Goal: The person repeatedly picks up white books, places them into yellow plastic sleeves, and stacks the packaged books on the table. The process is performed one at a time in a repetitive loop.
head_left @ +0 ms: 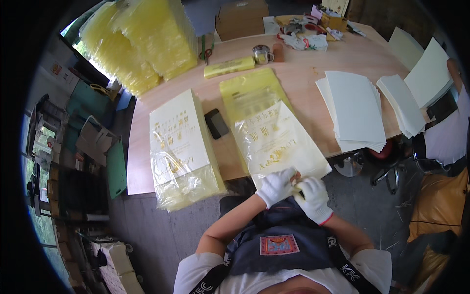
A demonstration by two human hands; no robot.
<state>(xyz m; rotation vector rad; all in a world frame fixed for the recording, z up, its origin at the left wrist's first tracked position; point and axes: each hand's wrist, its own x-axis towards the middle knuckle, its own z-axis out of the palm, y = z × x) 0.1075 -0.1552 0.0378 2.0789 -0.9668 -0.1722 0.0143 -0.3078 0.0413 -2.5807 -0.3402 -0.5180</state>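
Note:
My left hand [278, 187] and my right hand [312, 196], in white gloves, meet at the near edge of a cream paper pack [279, 139] with gold print, in a clear plastic bag. Their fingers are closed together at the bag's near end; the exact grip is partly hidden. The pack lies tilted over flat yellow plastic bags [252, 83] and juts past the table's near edge. To the left, a stack of similar bagged packs [178, 137] lies with its loose bag ends hanging over the edge. A black phone [216, 123] rests between the two.
Piles of white sheets [355, 110] lie on the right of the table, where another person's arm [455, 73] shows. A large heap of yellow bags [142, 41] stands at far left. Farther back are a yellow roll [229, 67], a metal mug [262, 54], scissors [206, 55] and a cardboard box [241, 20].

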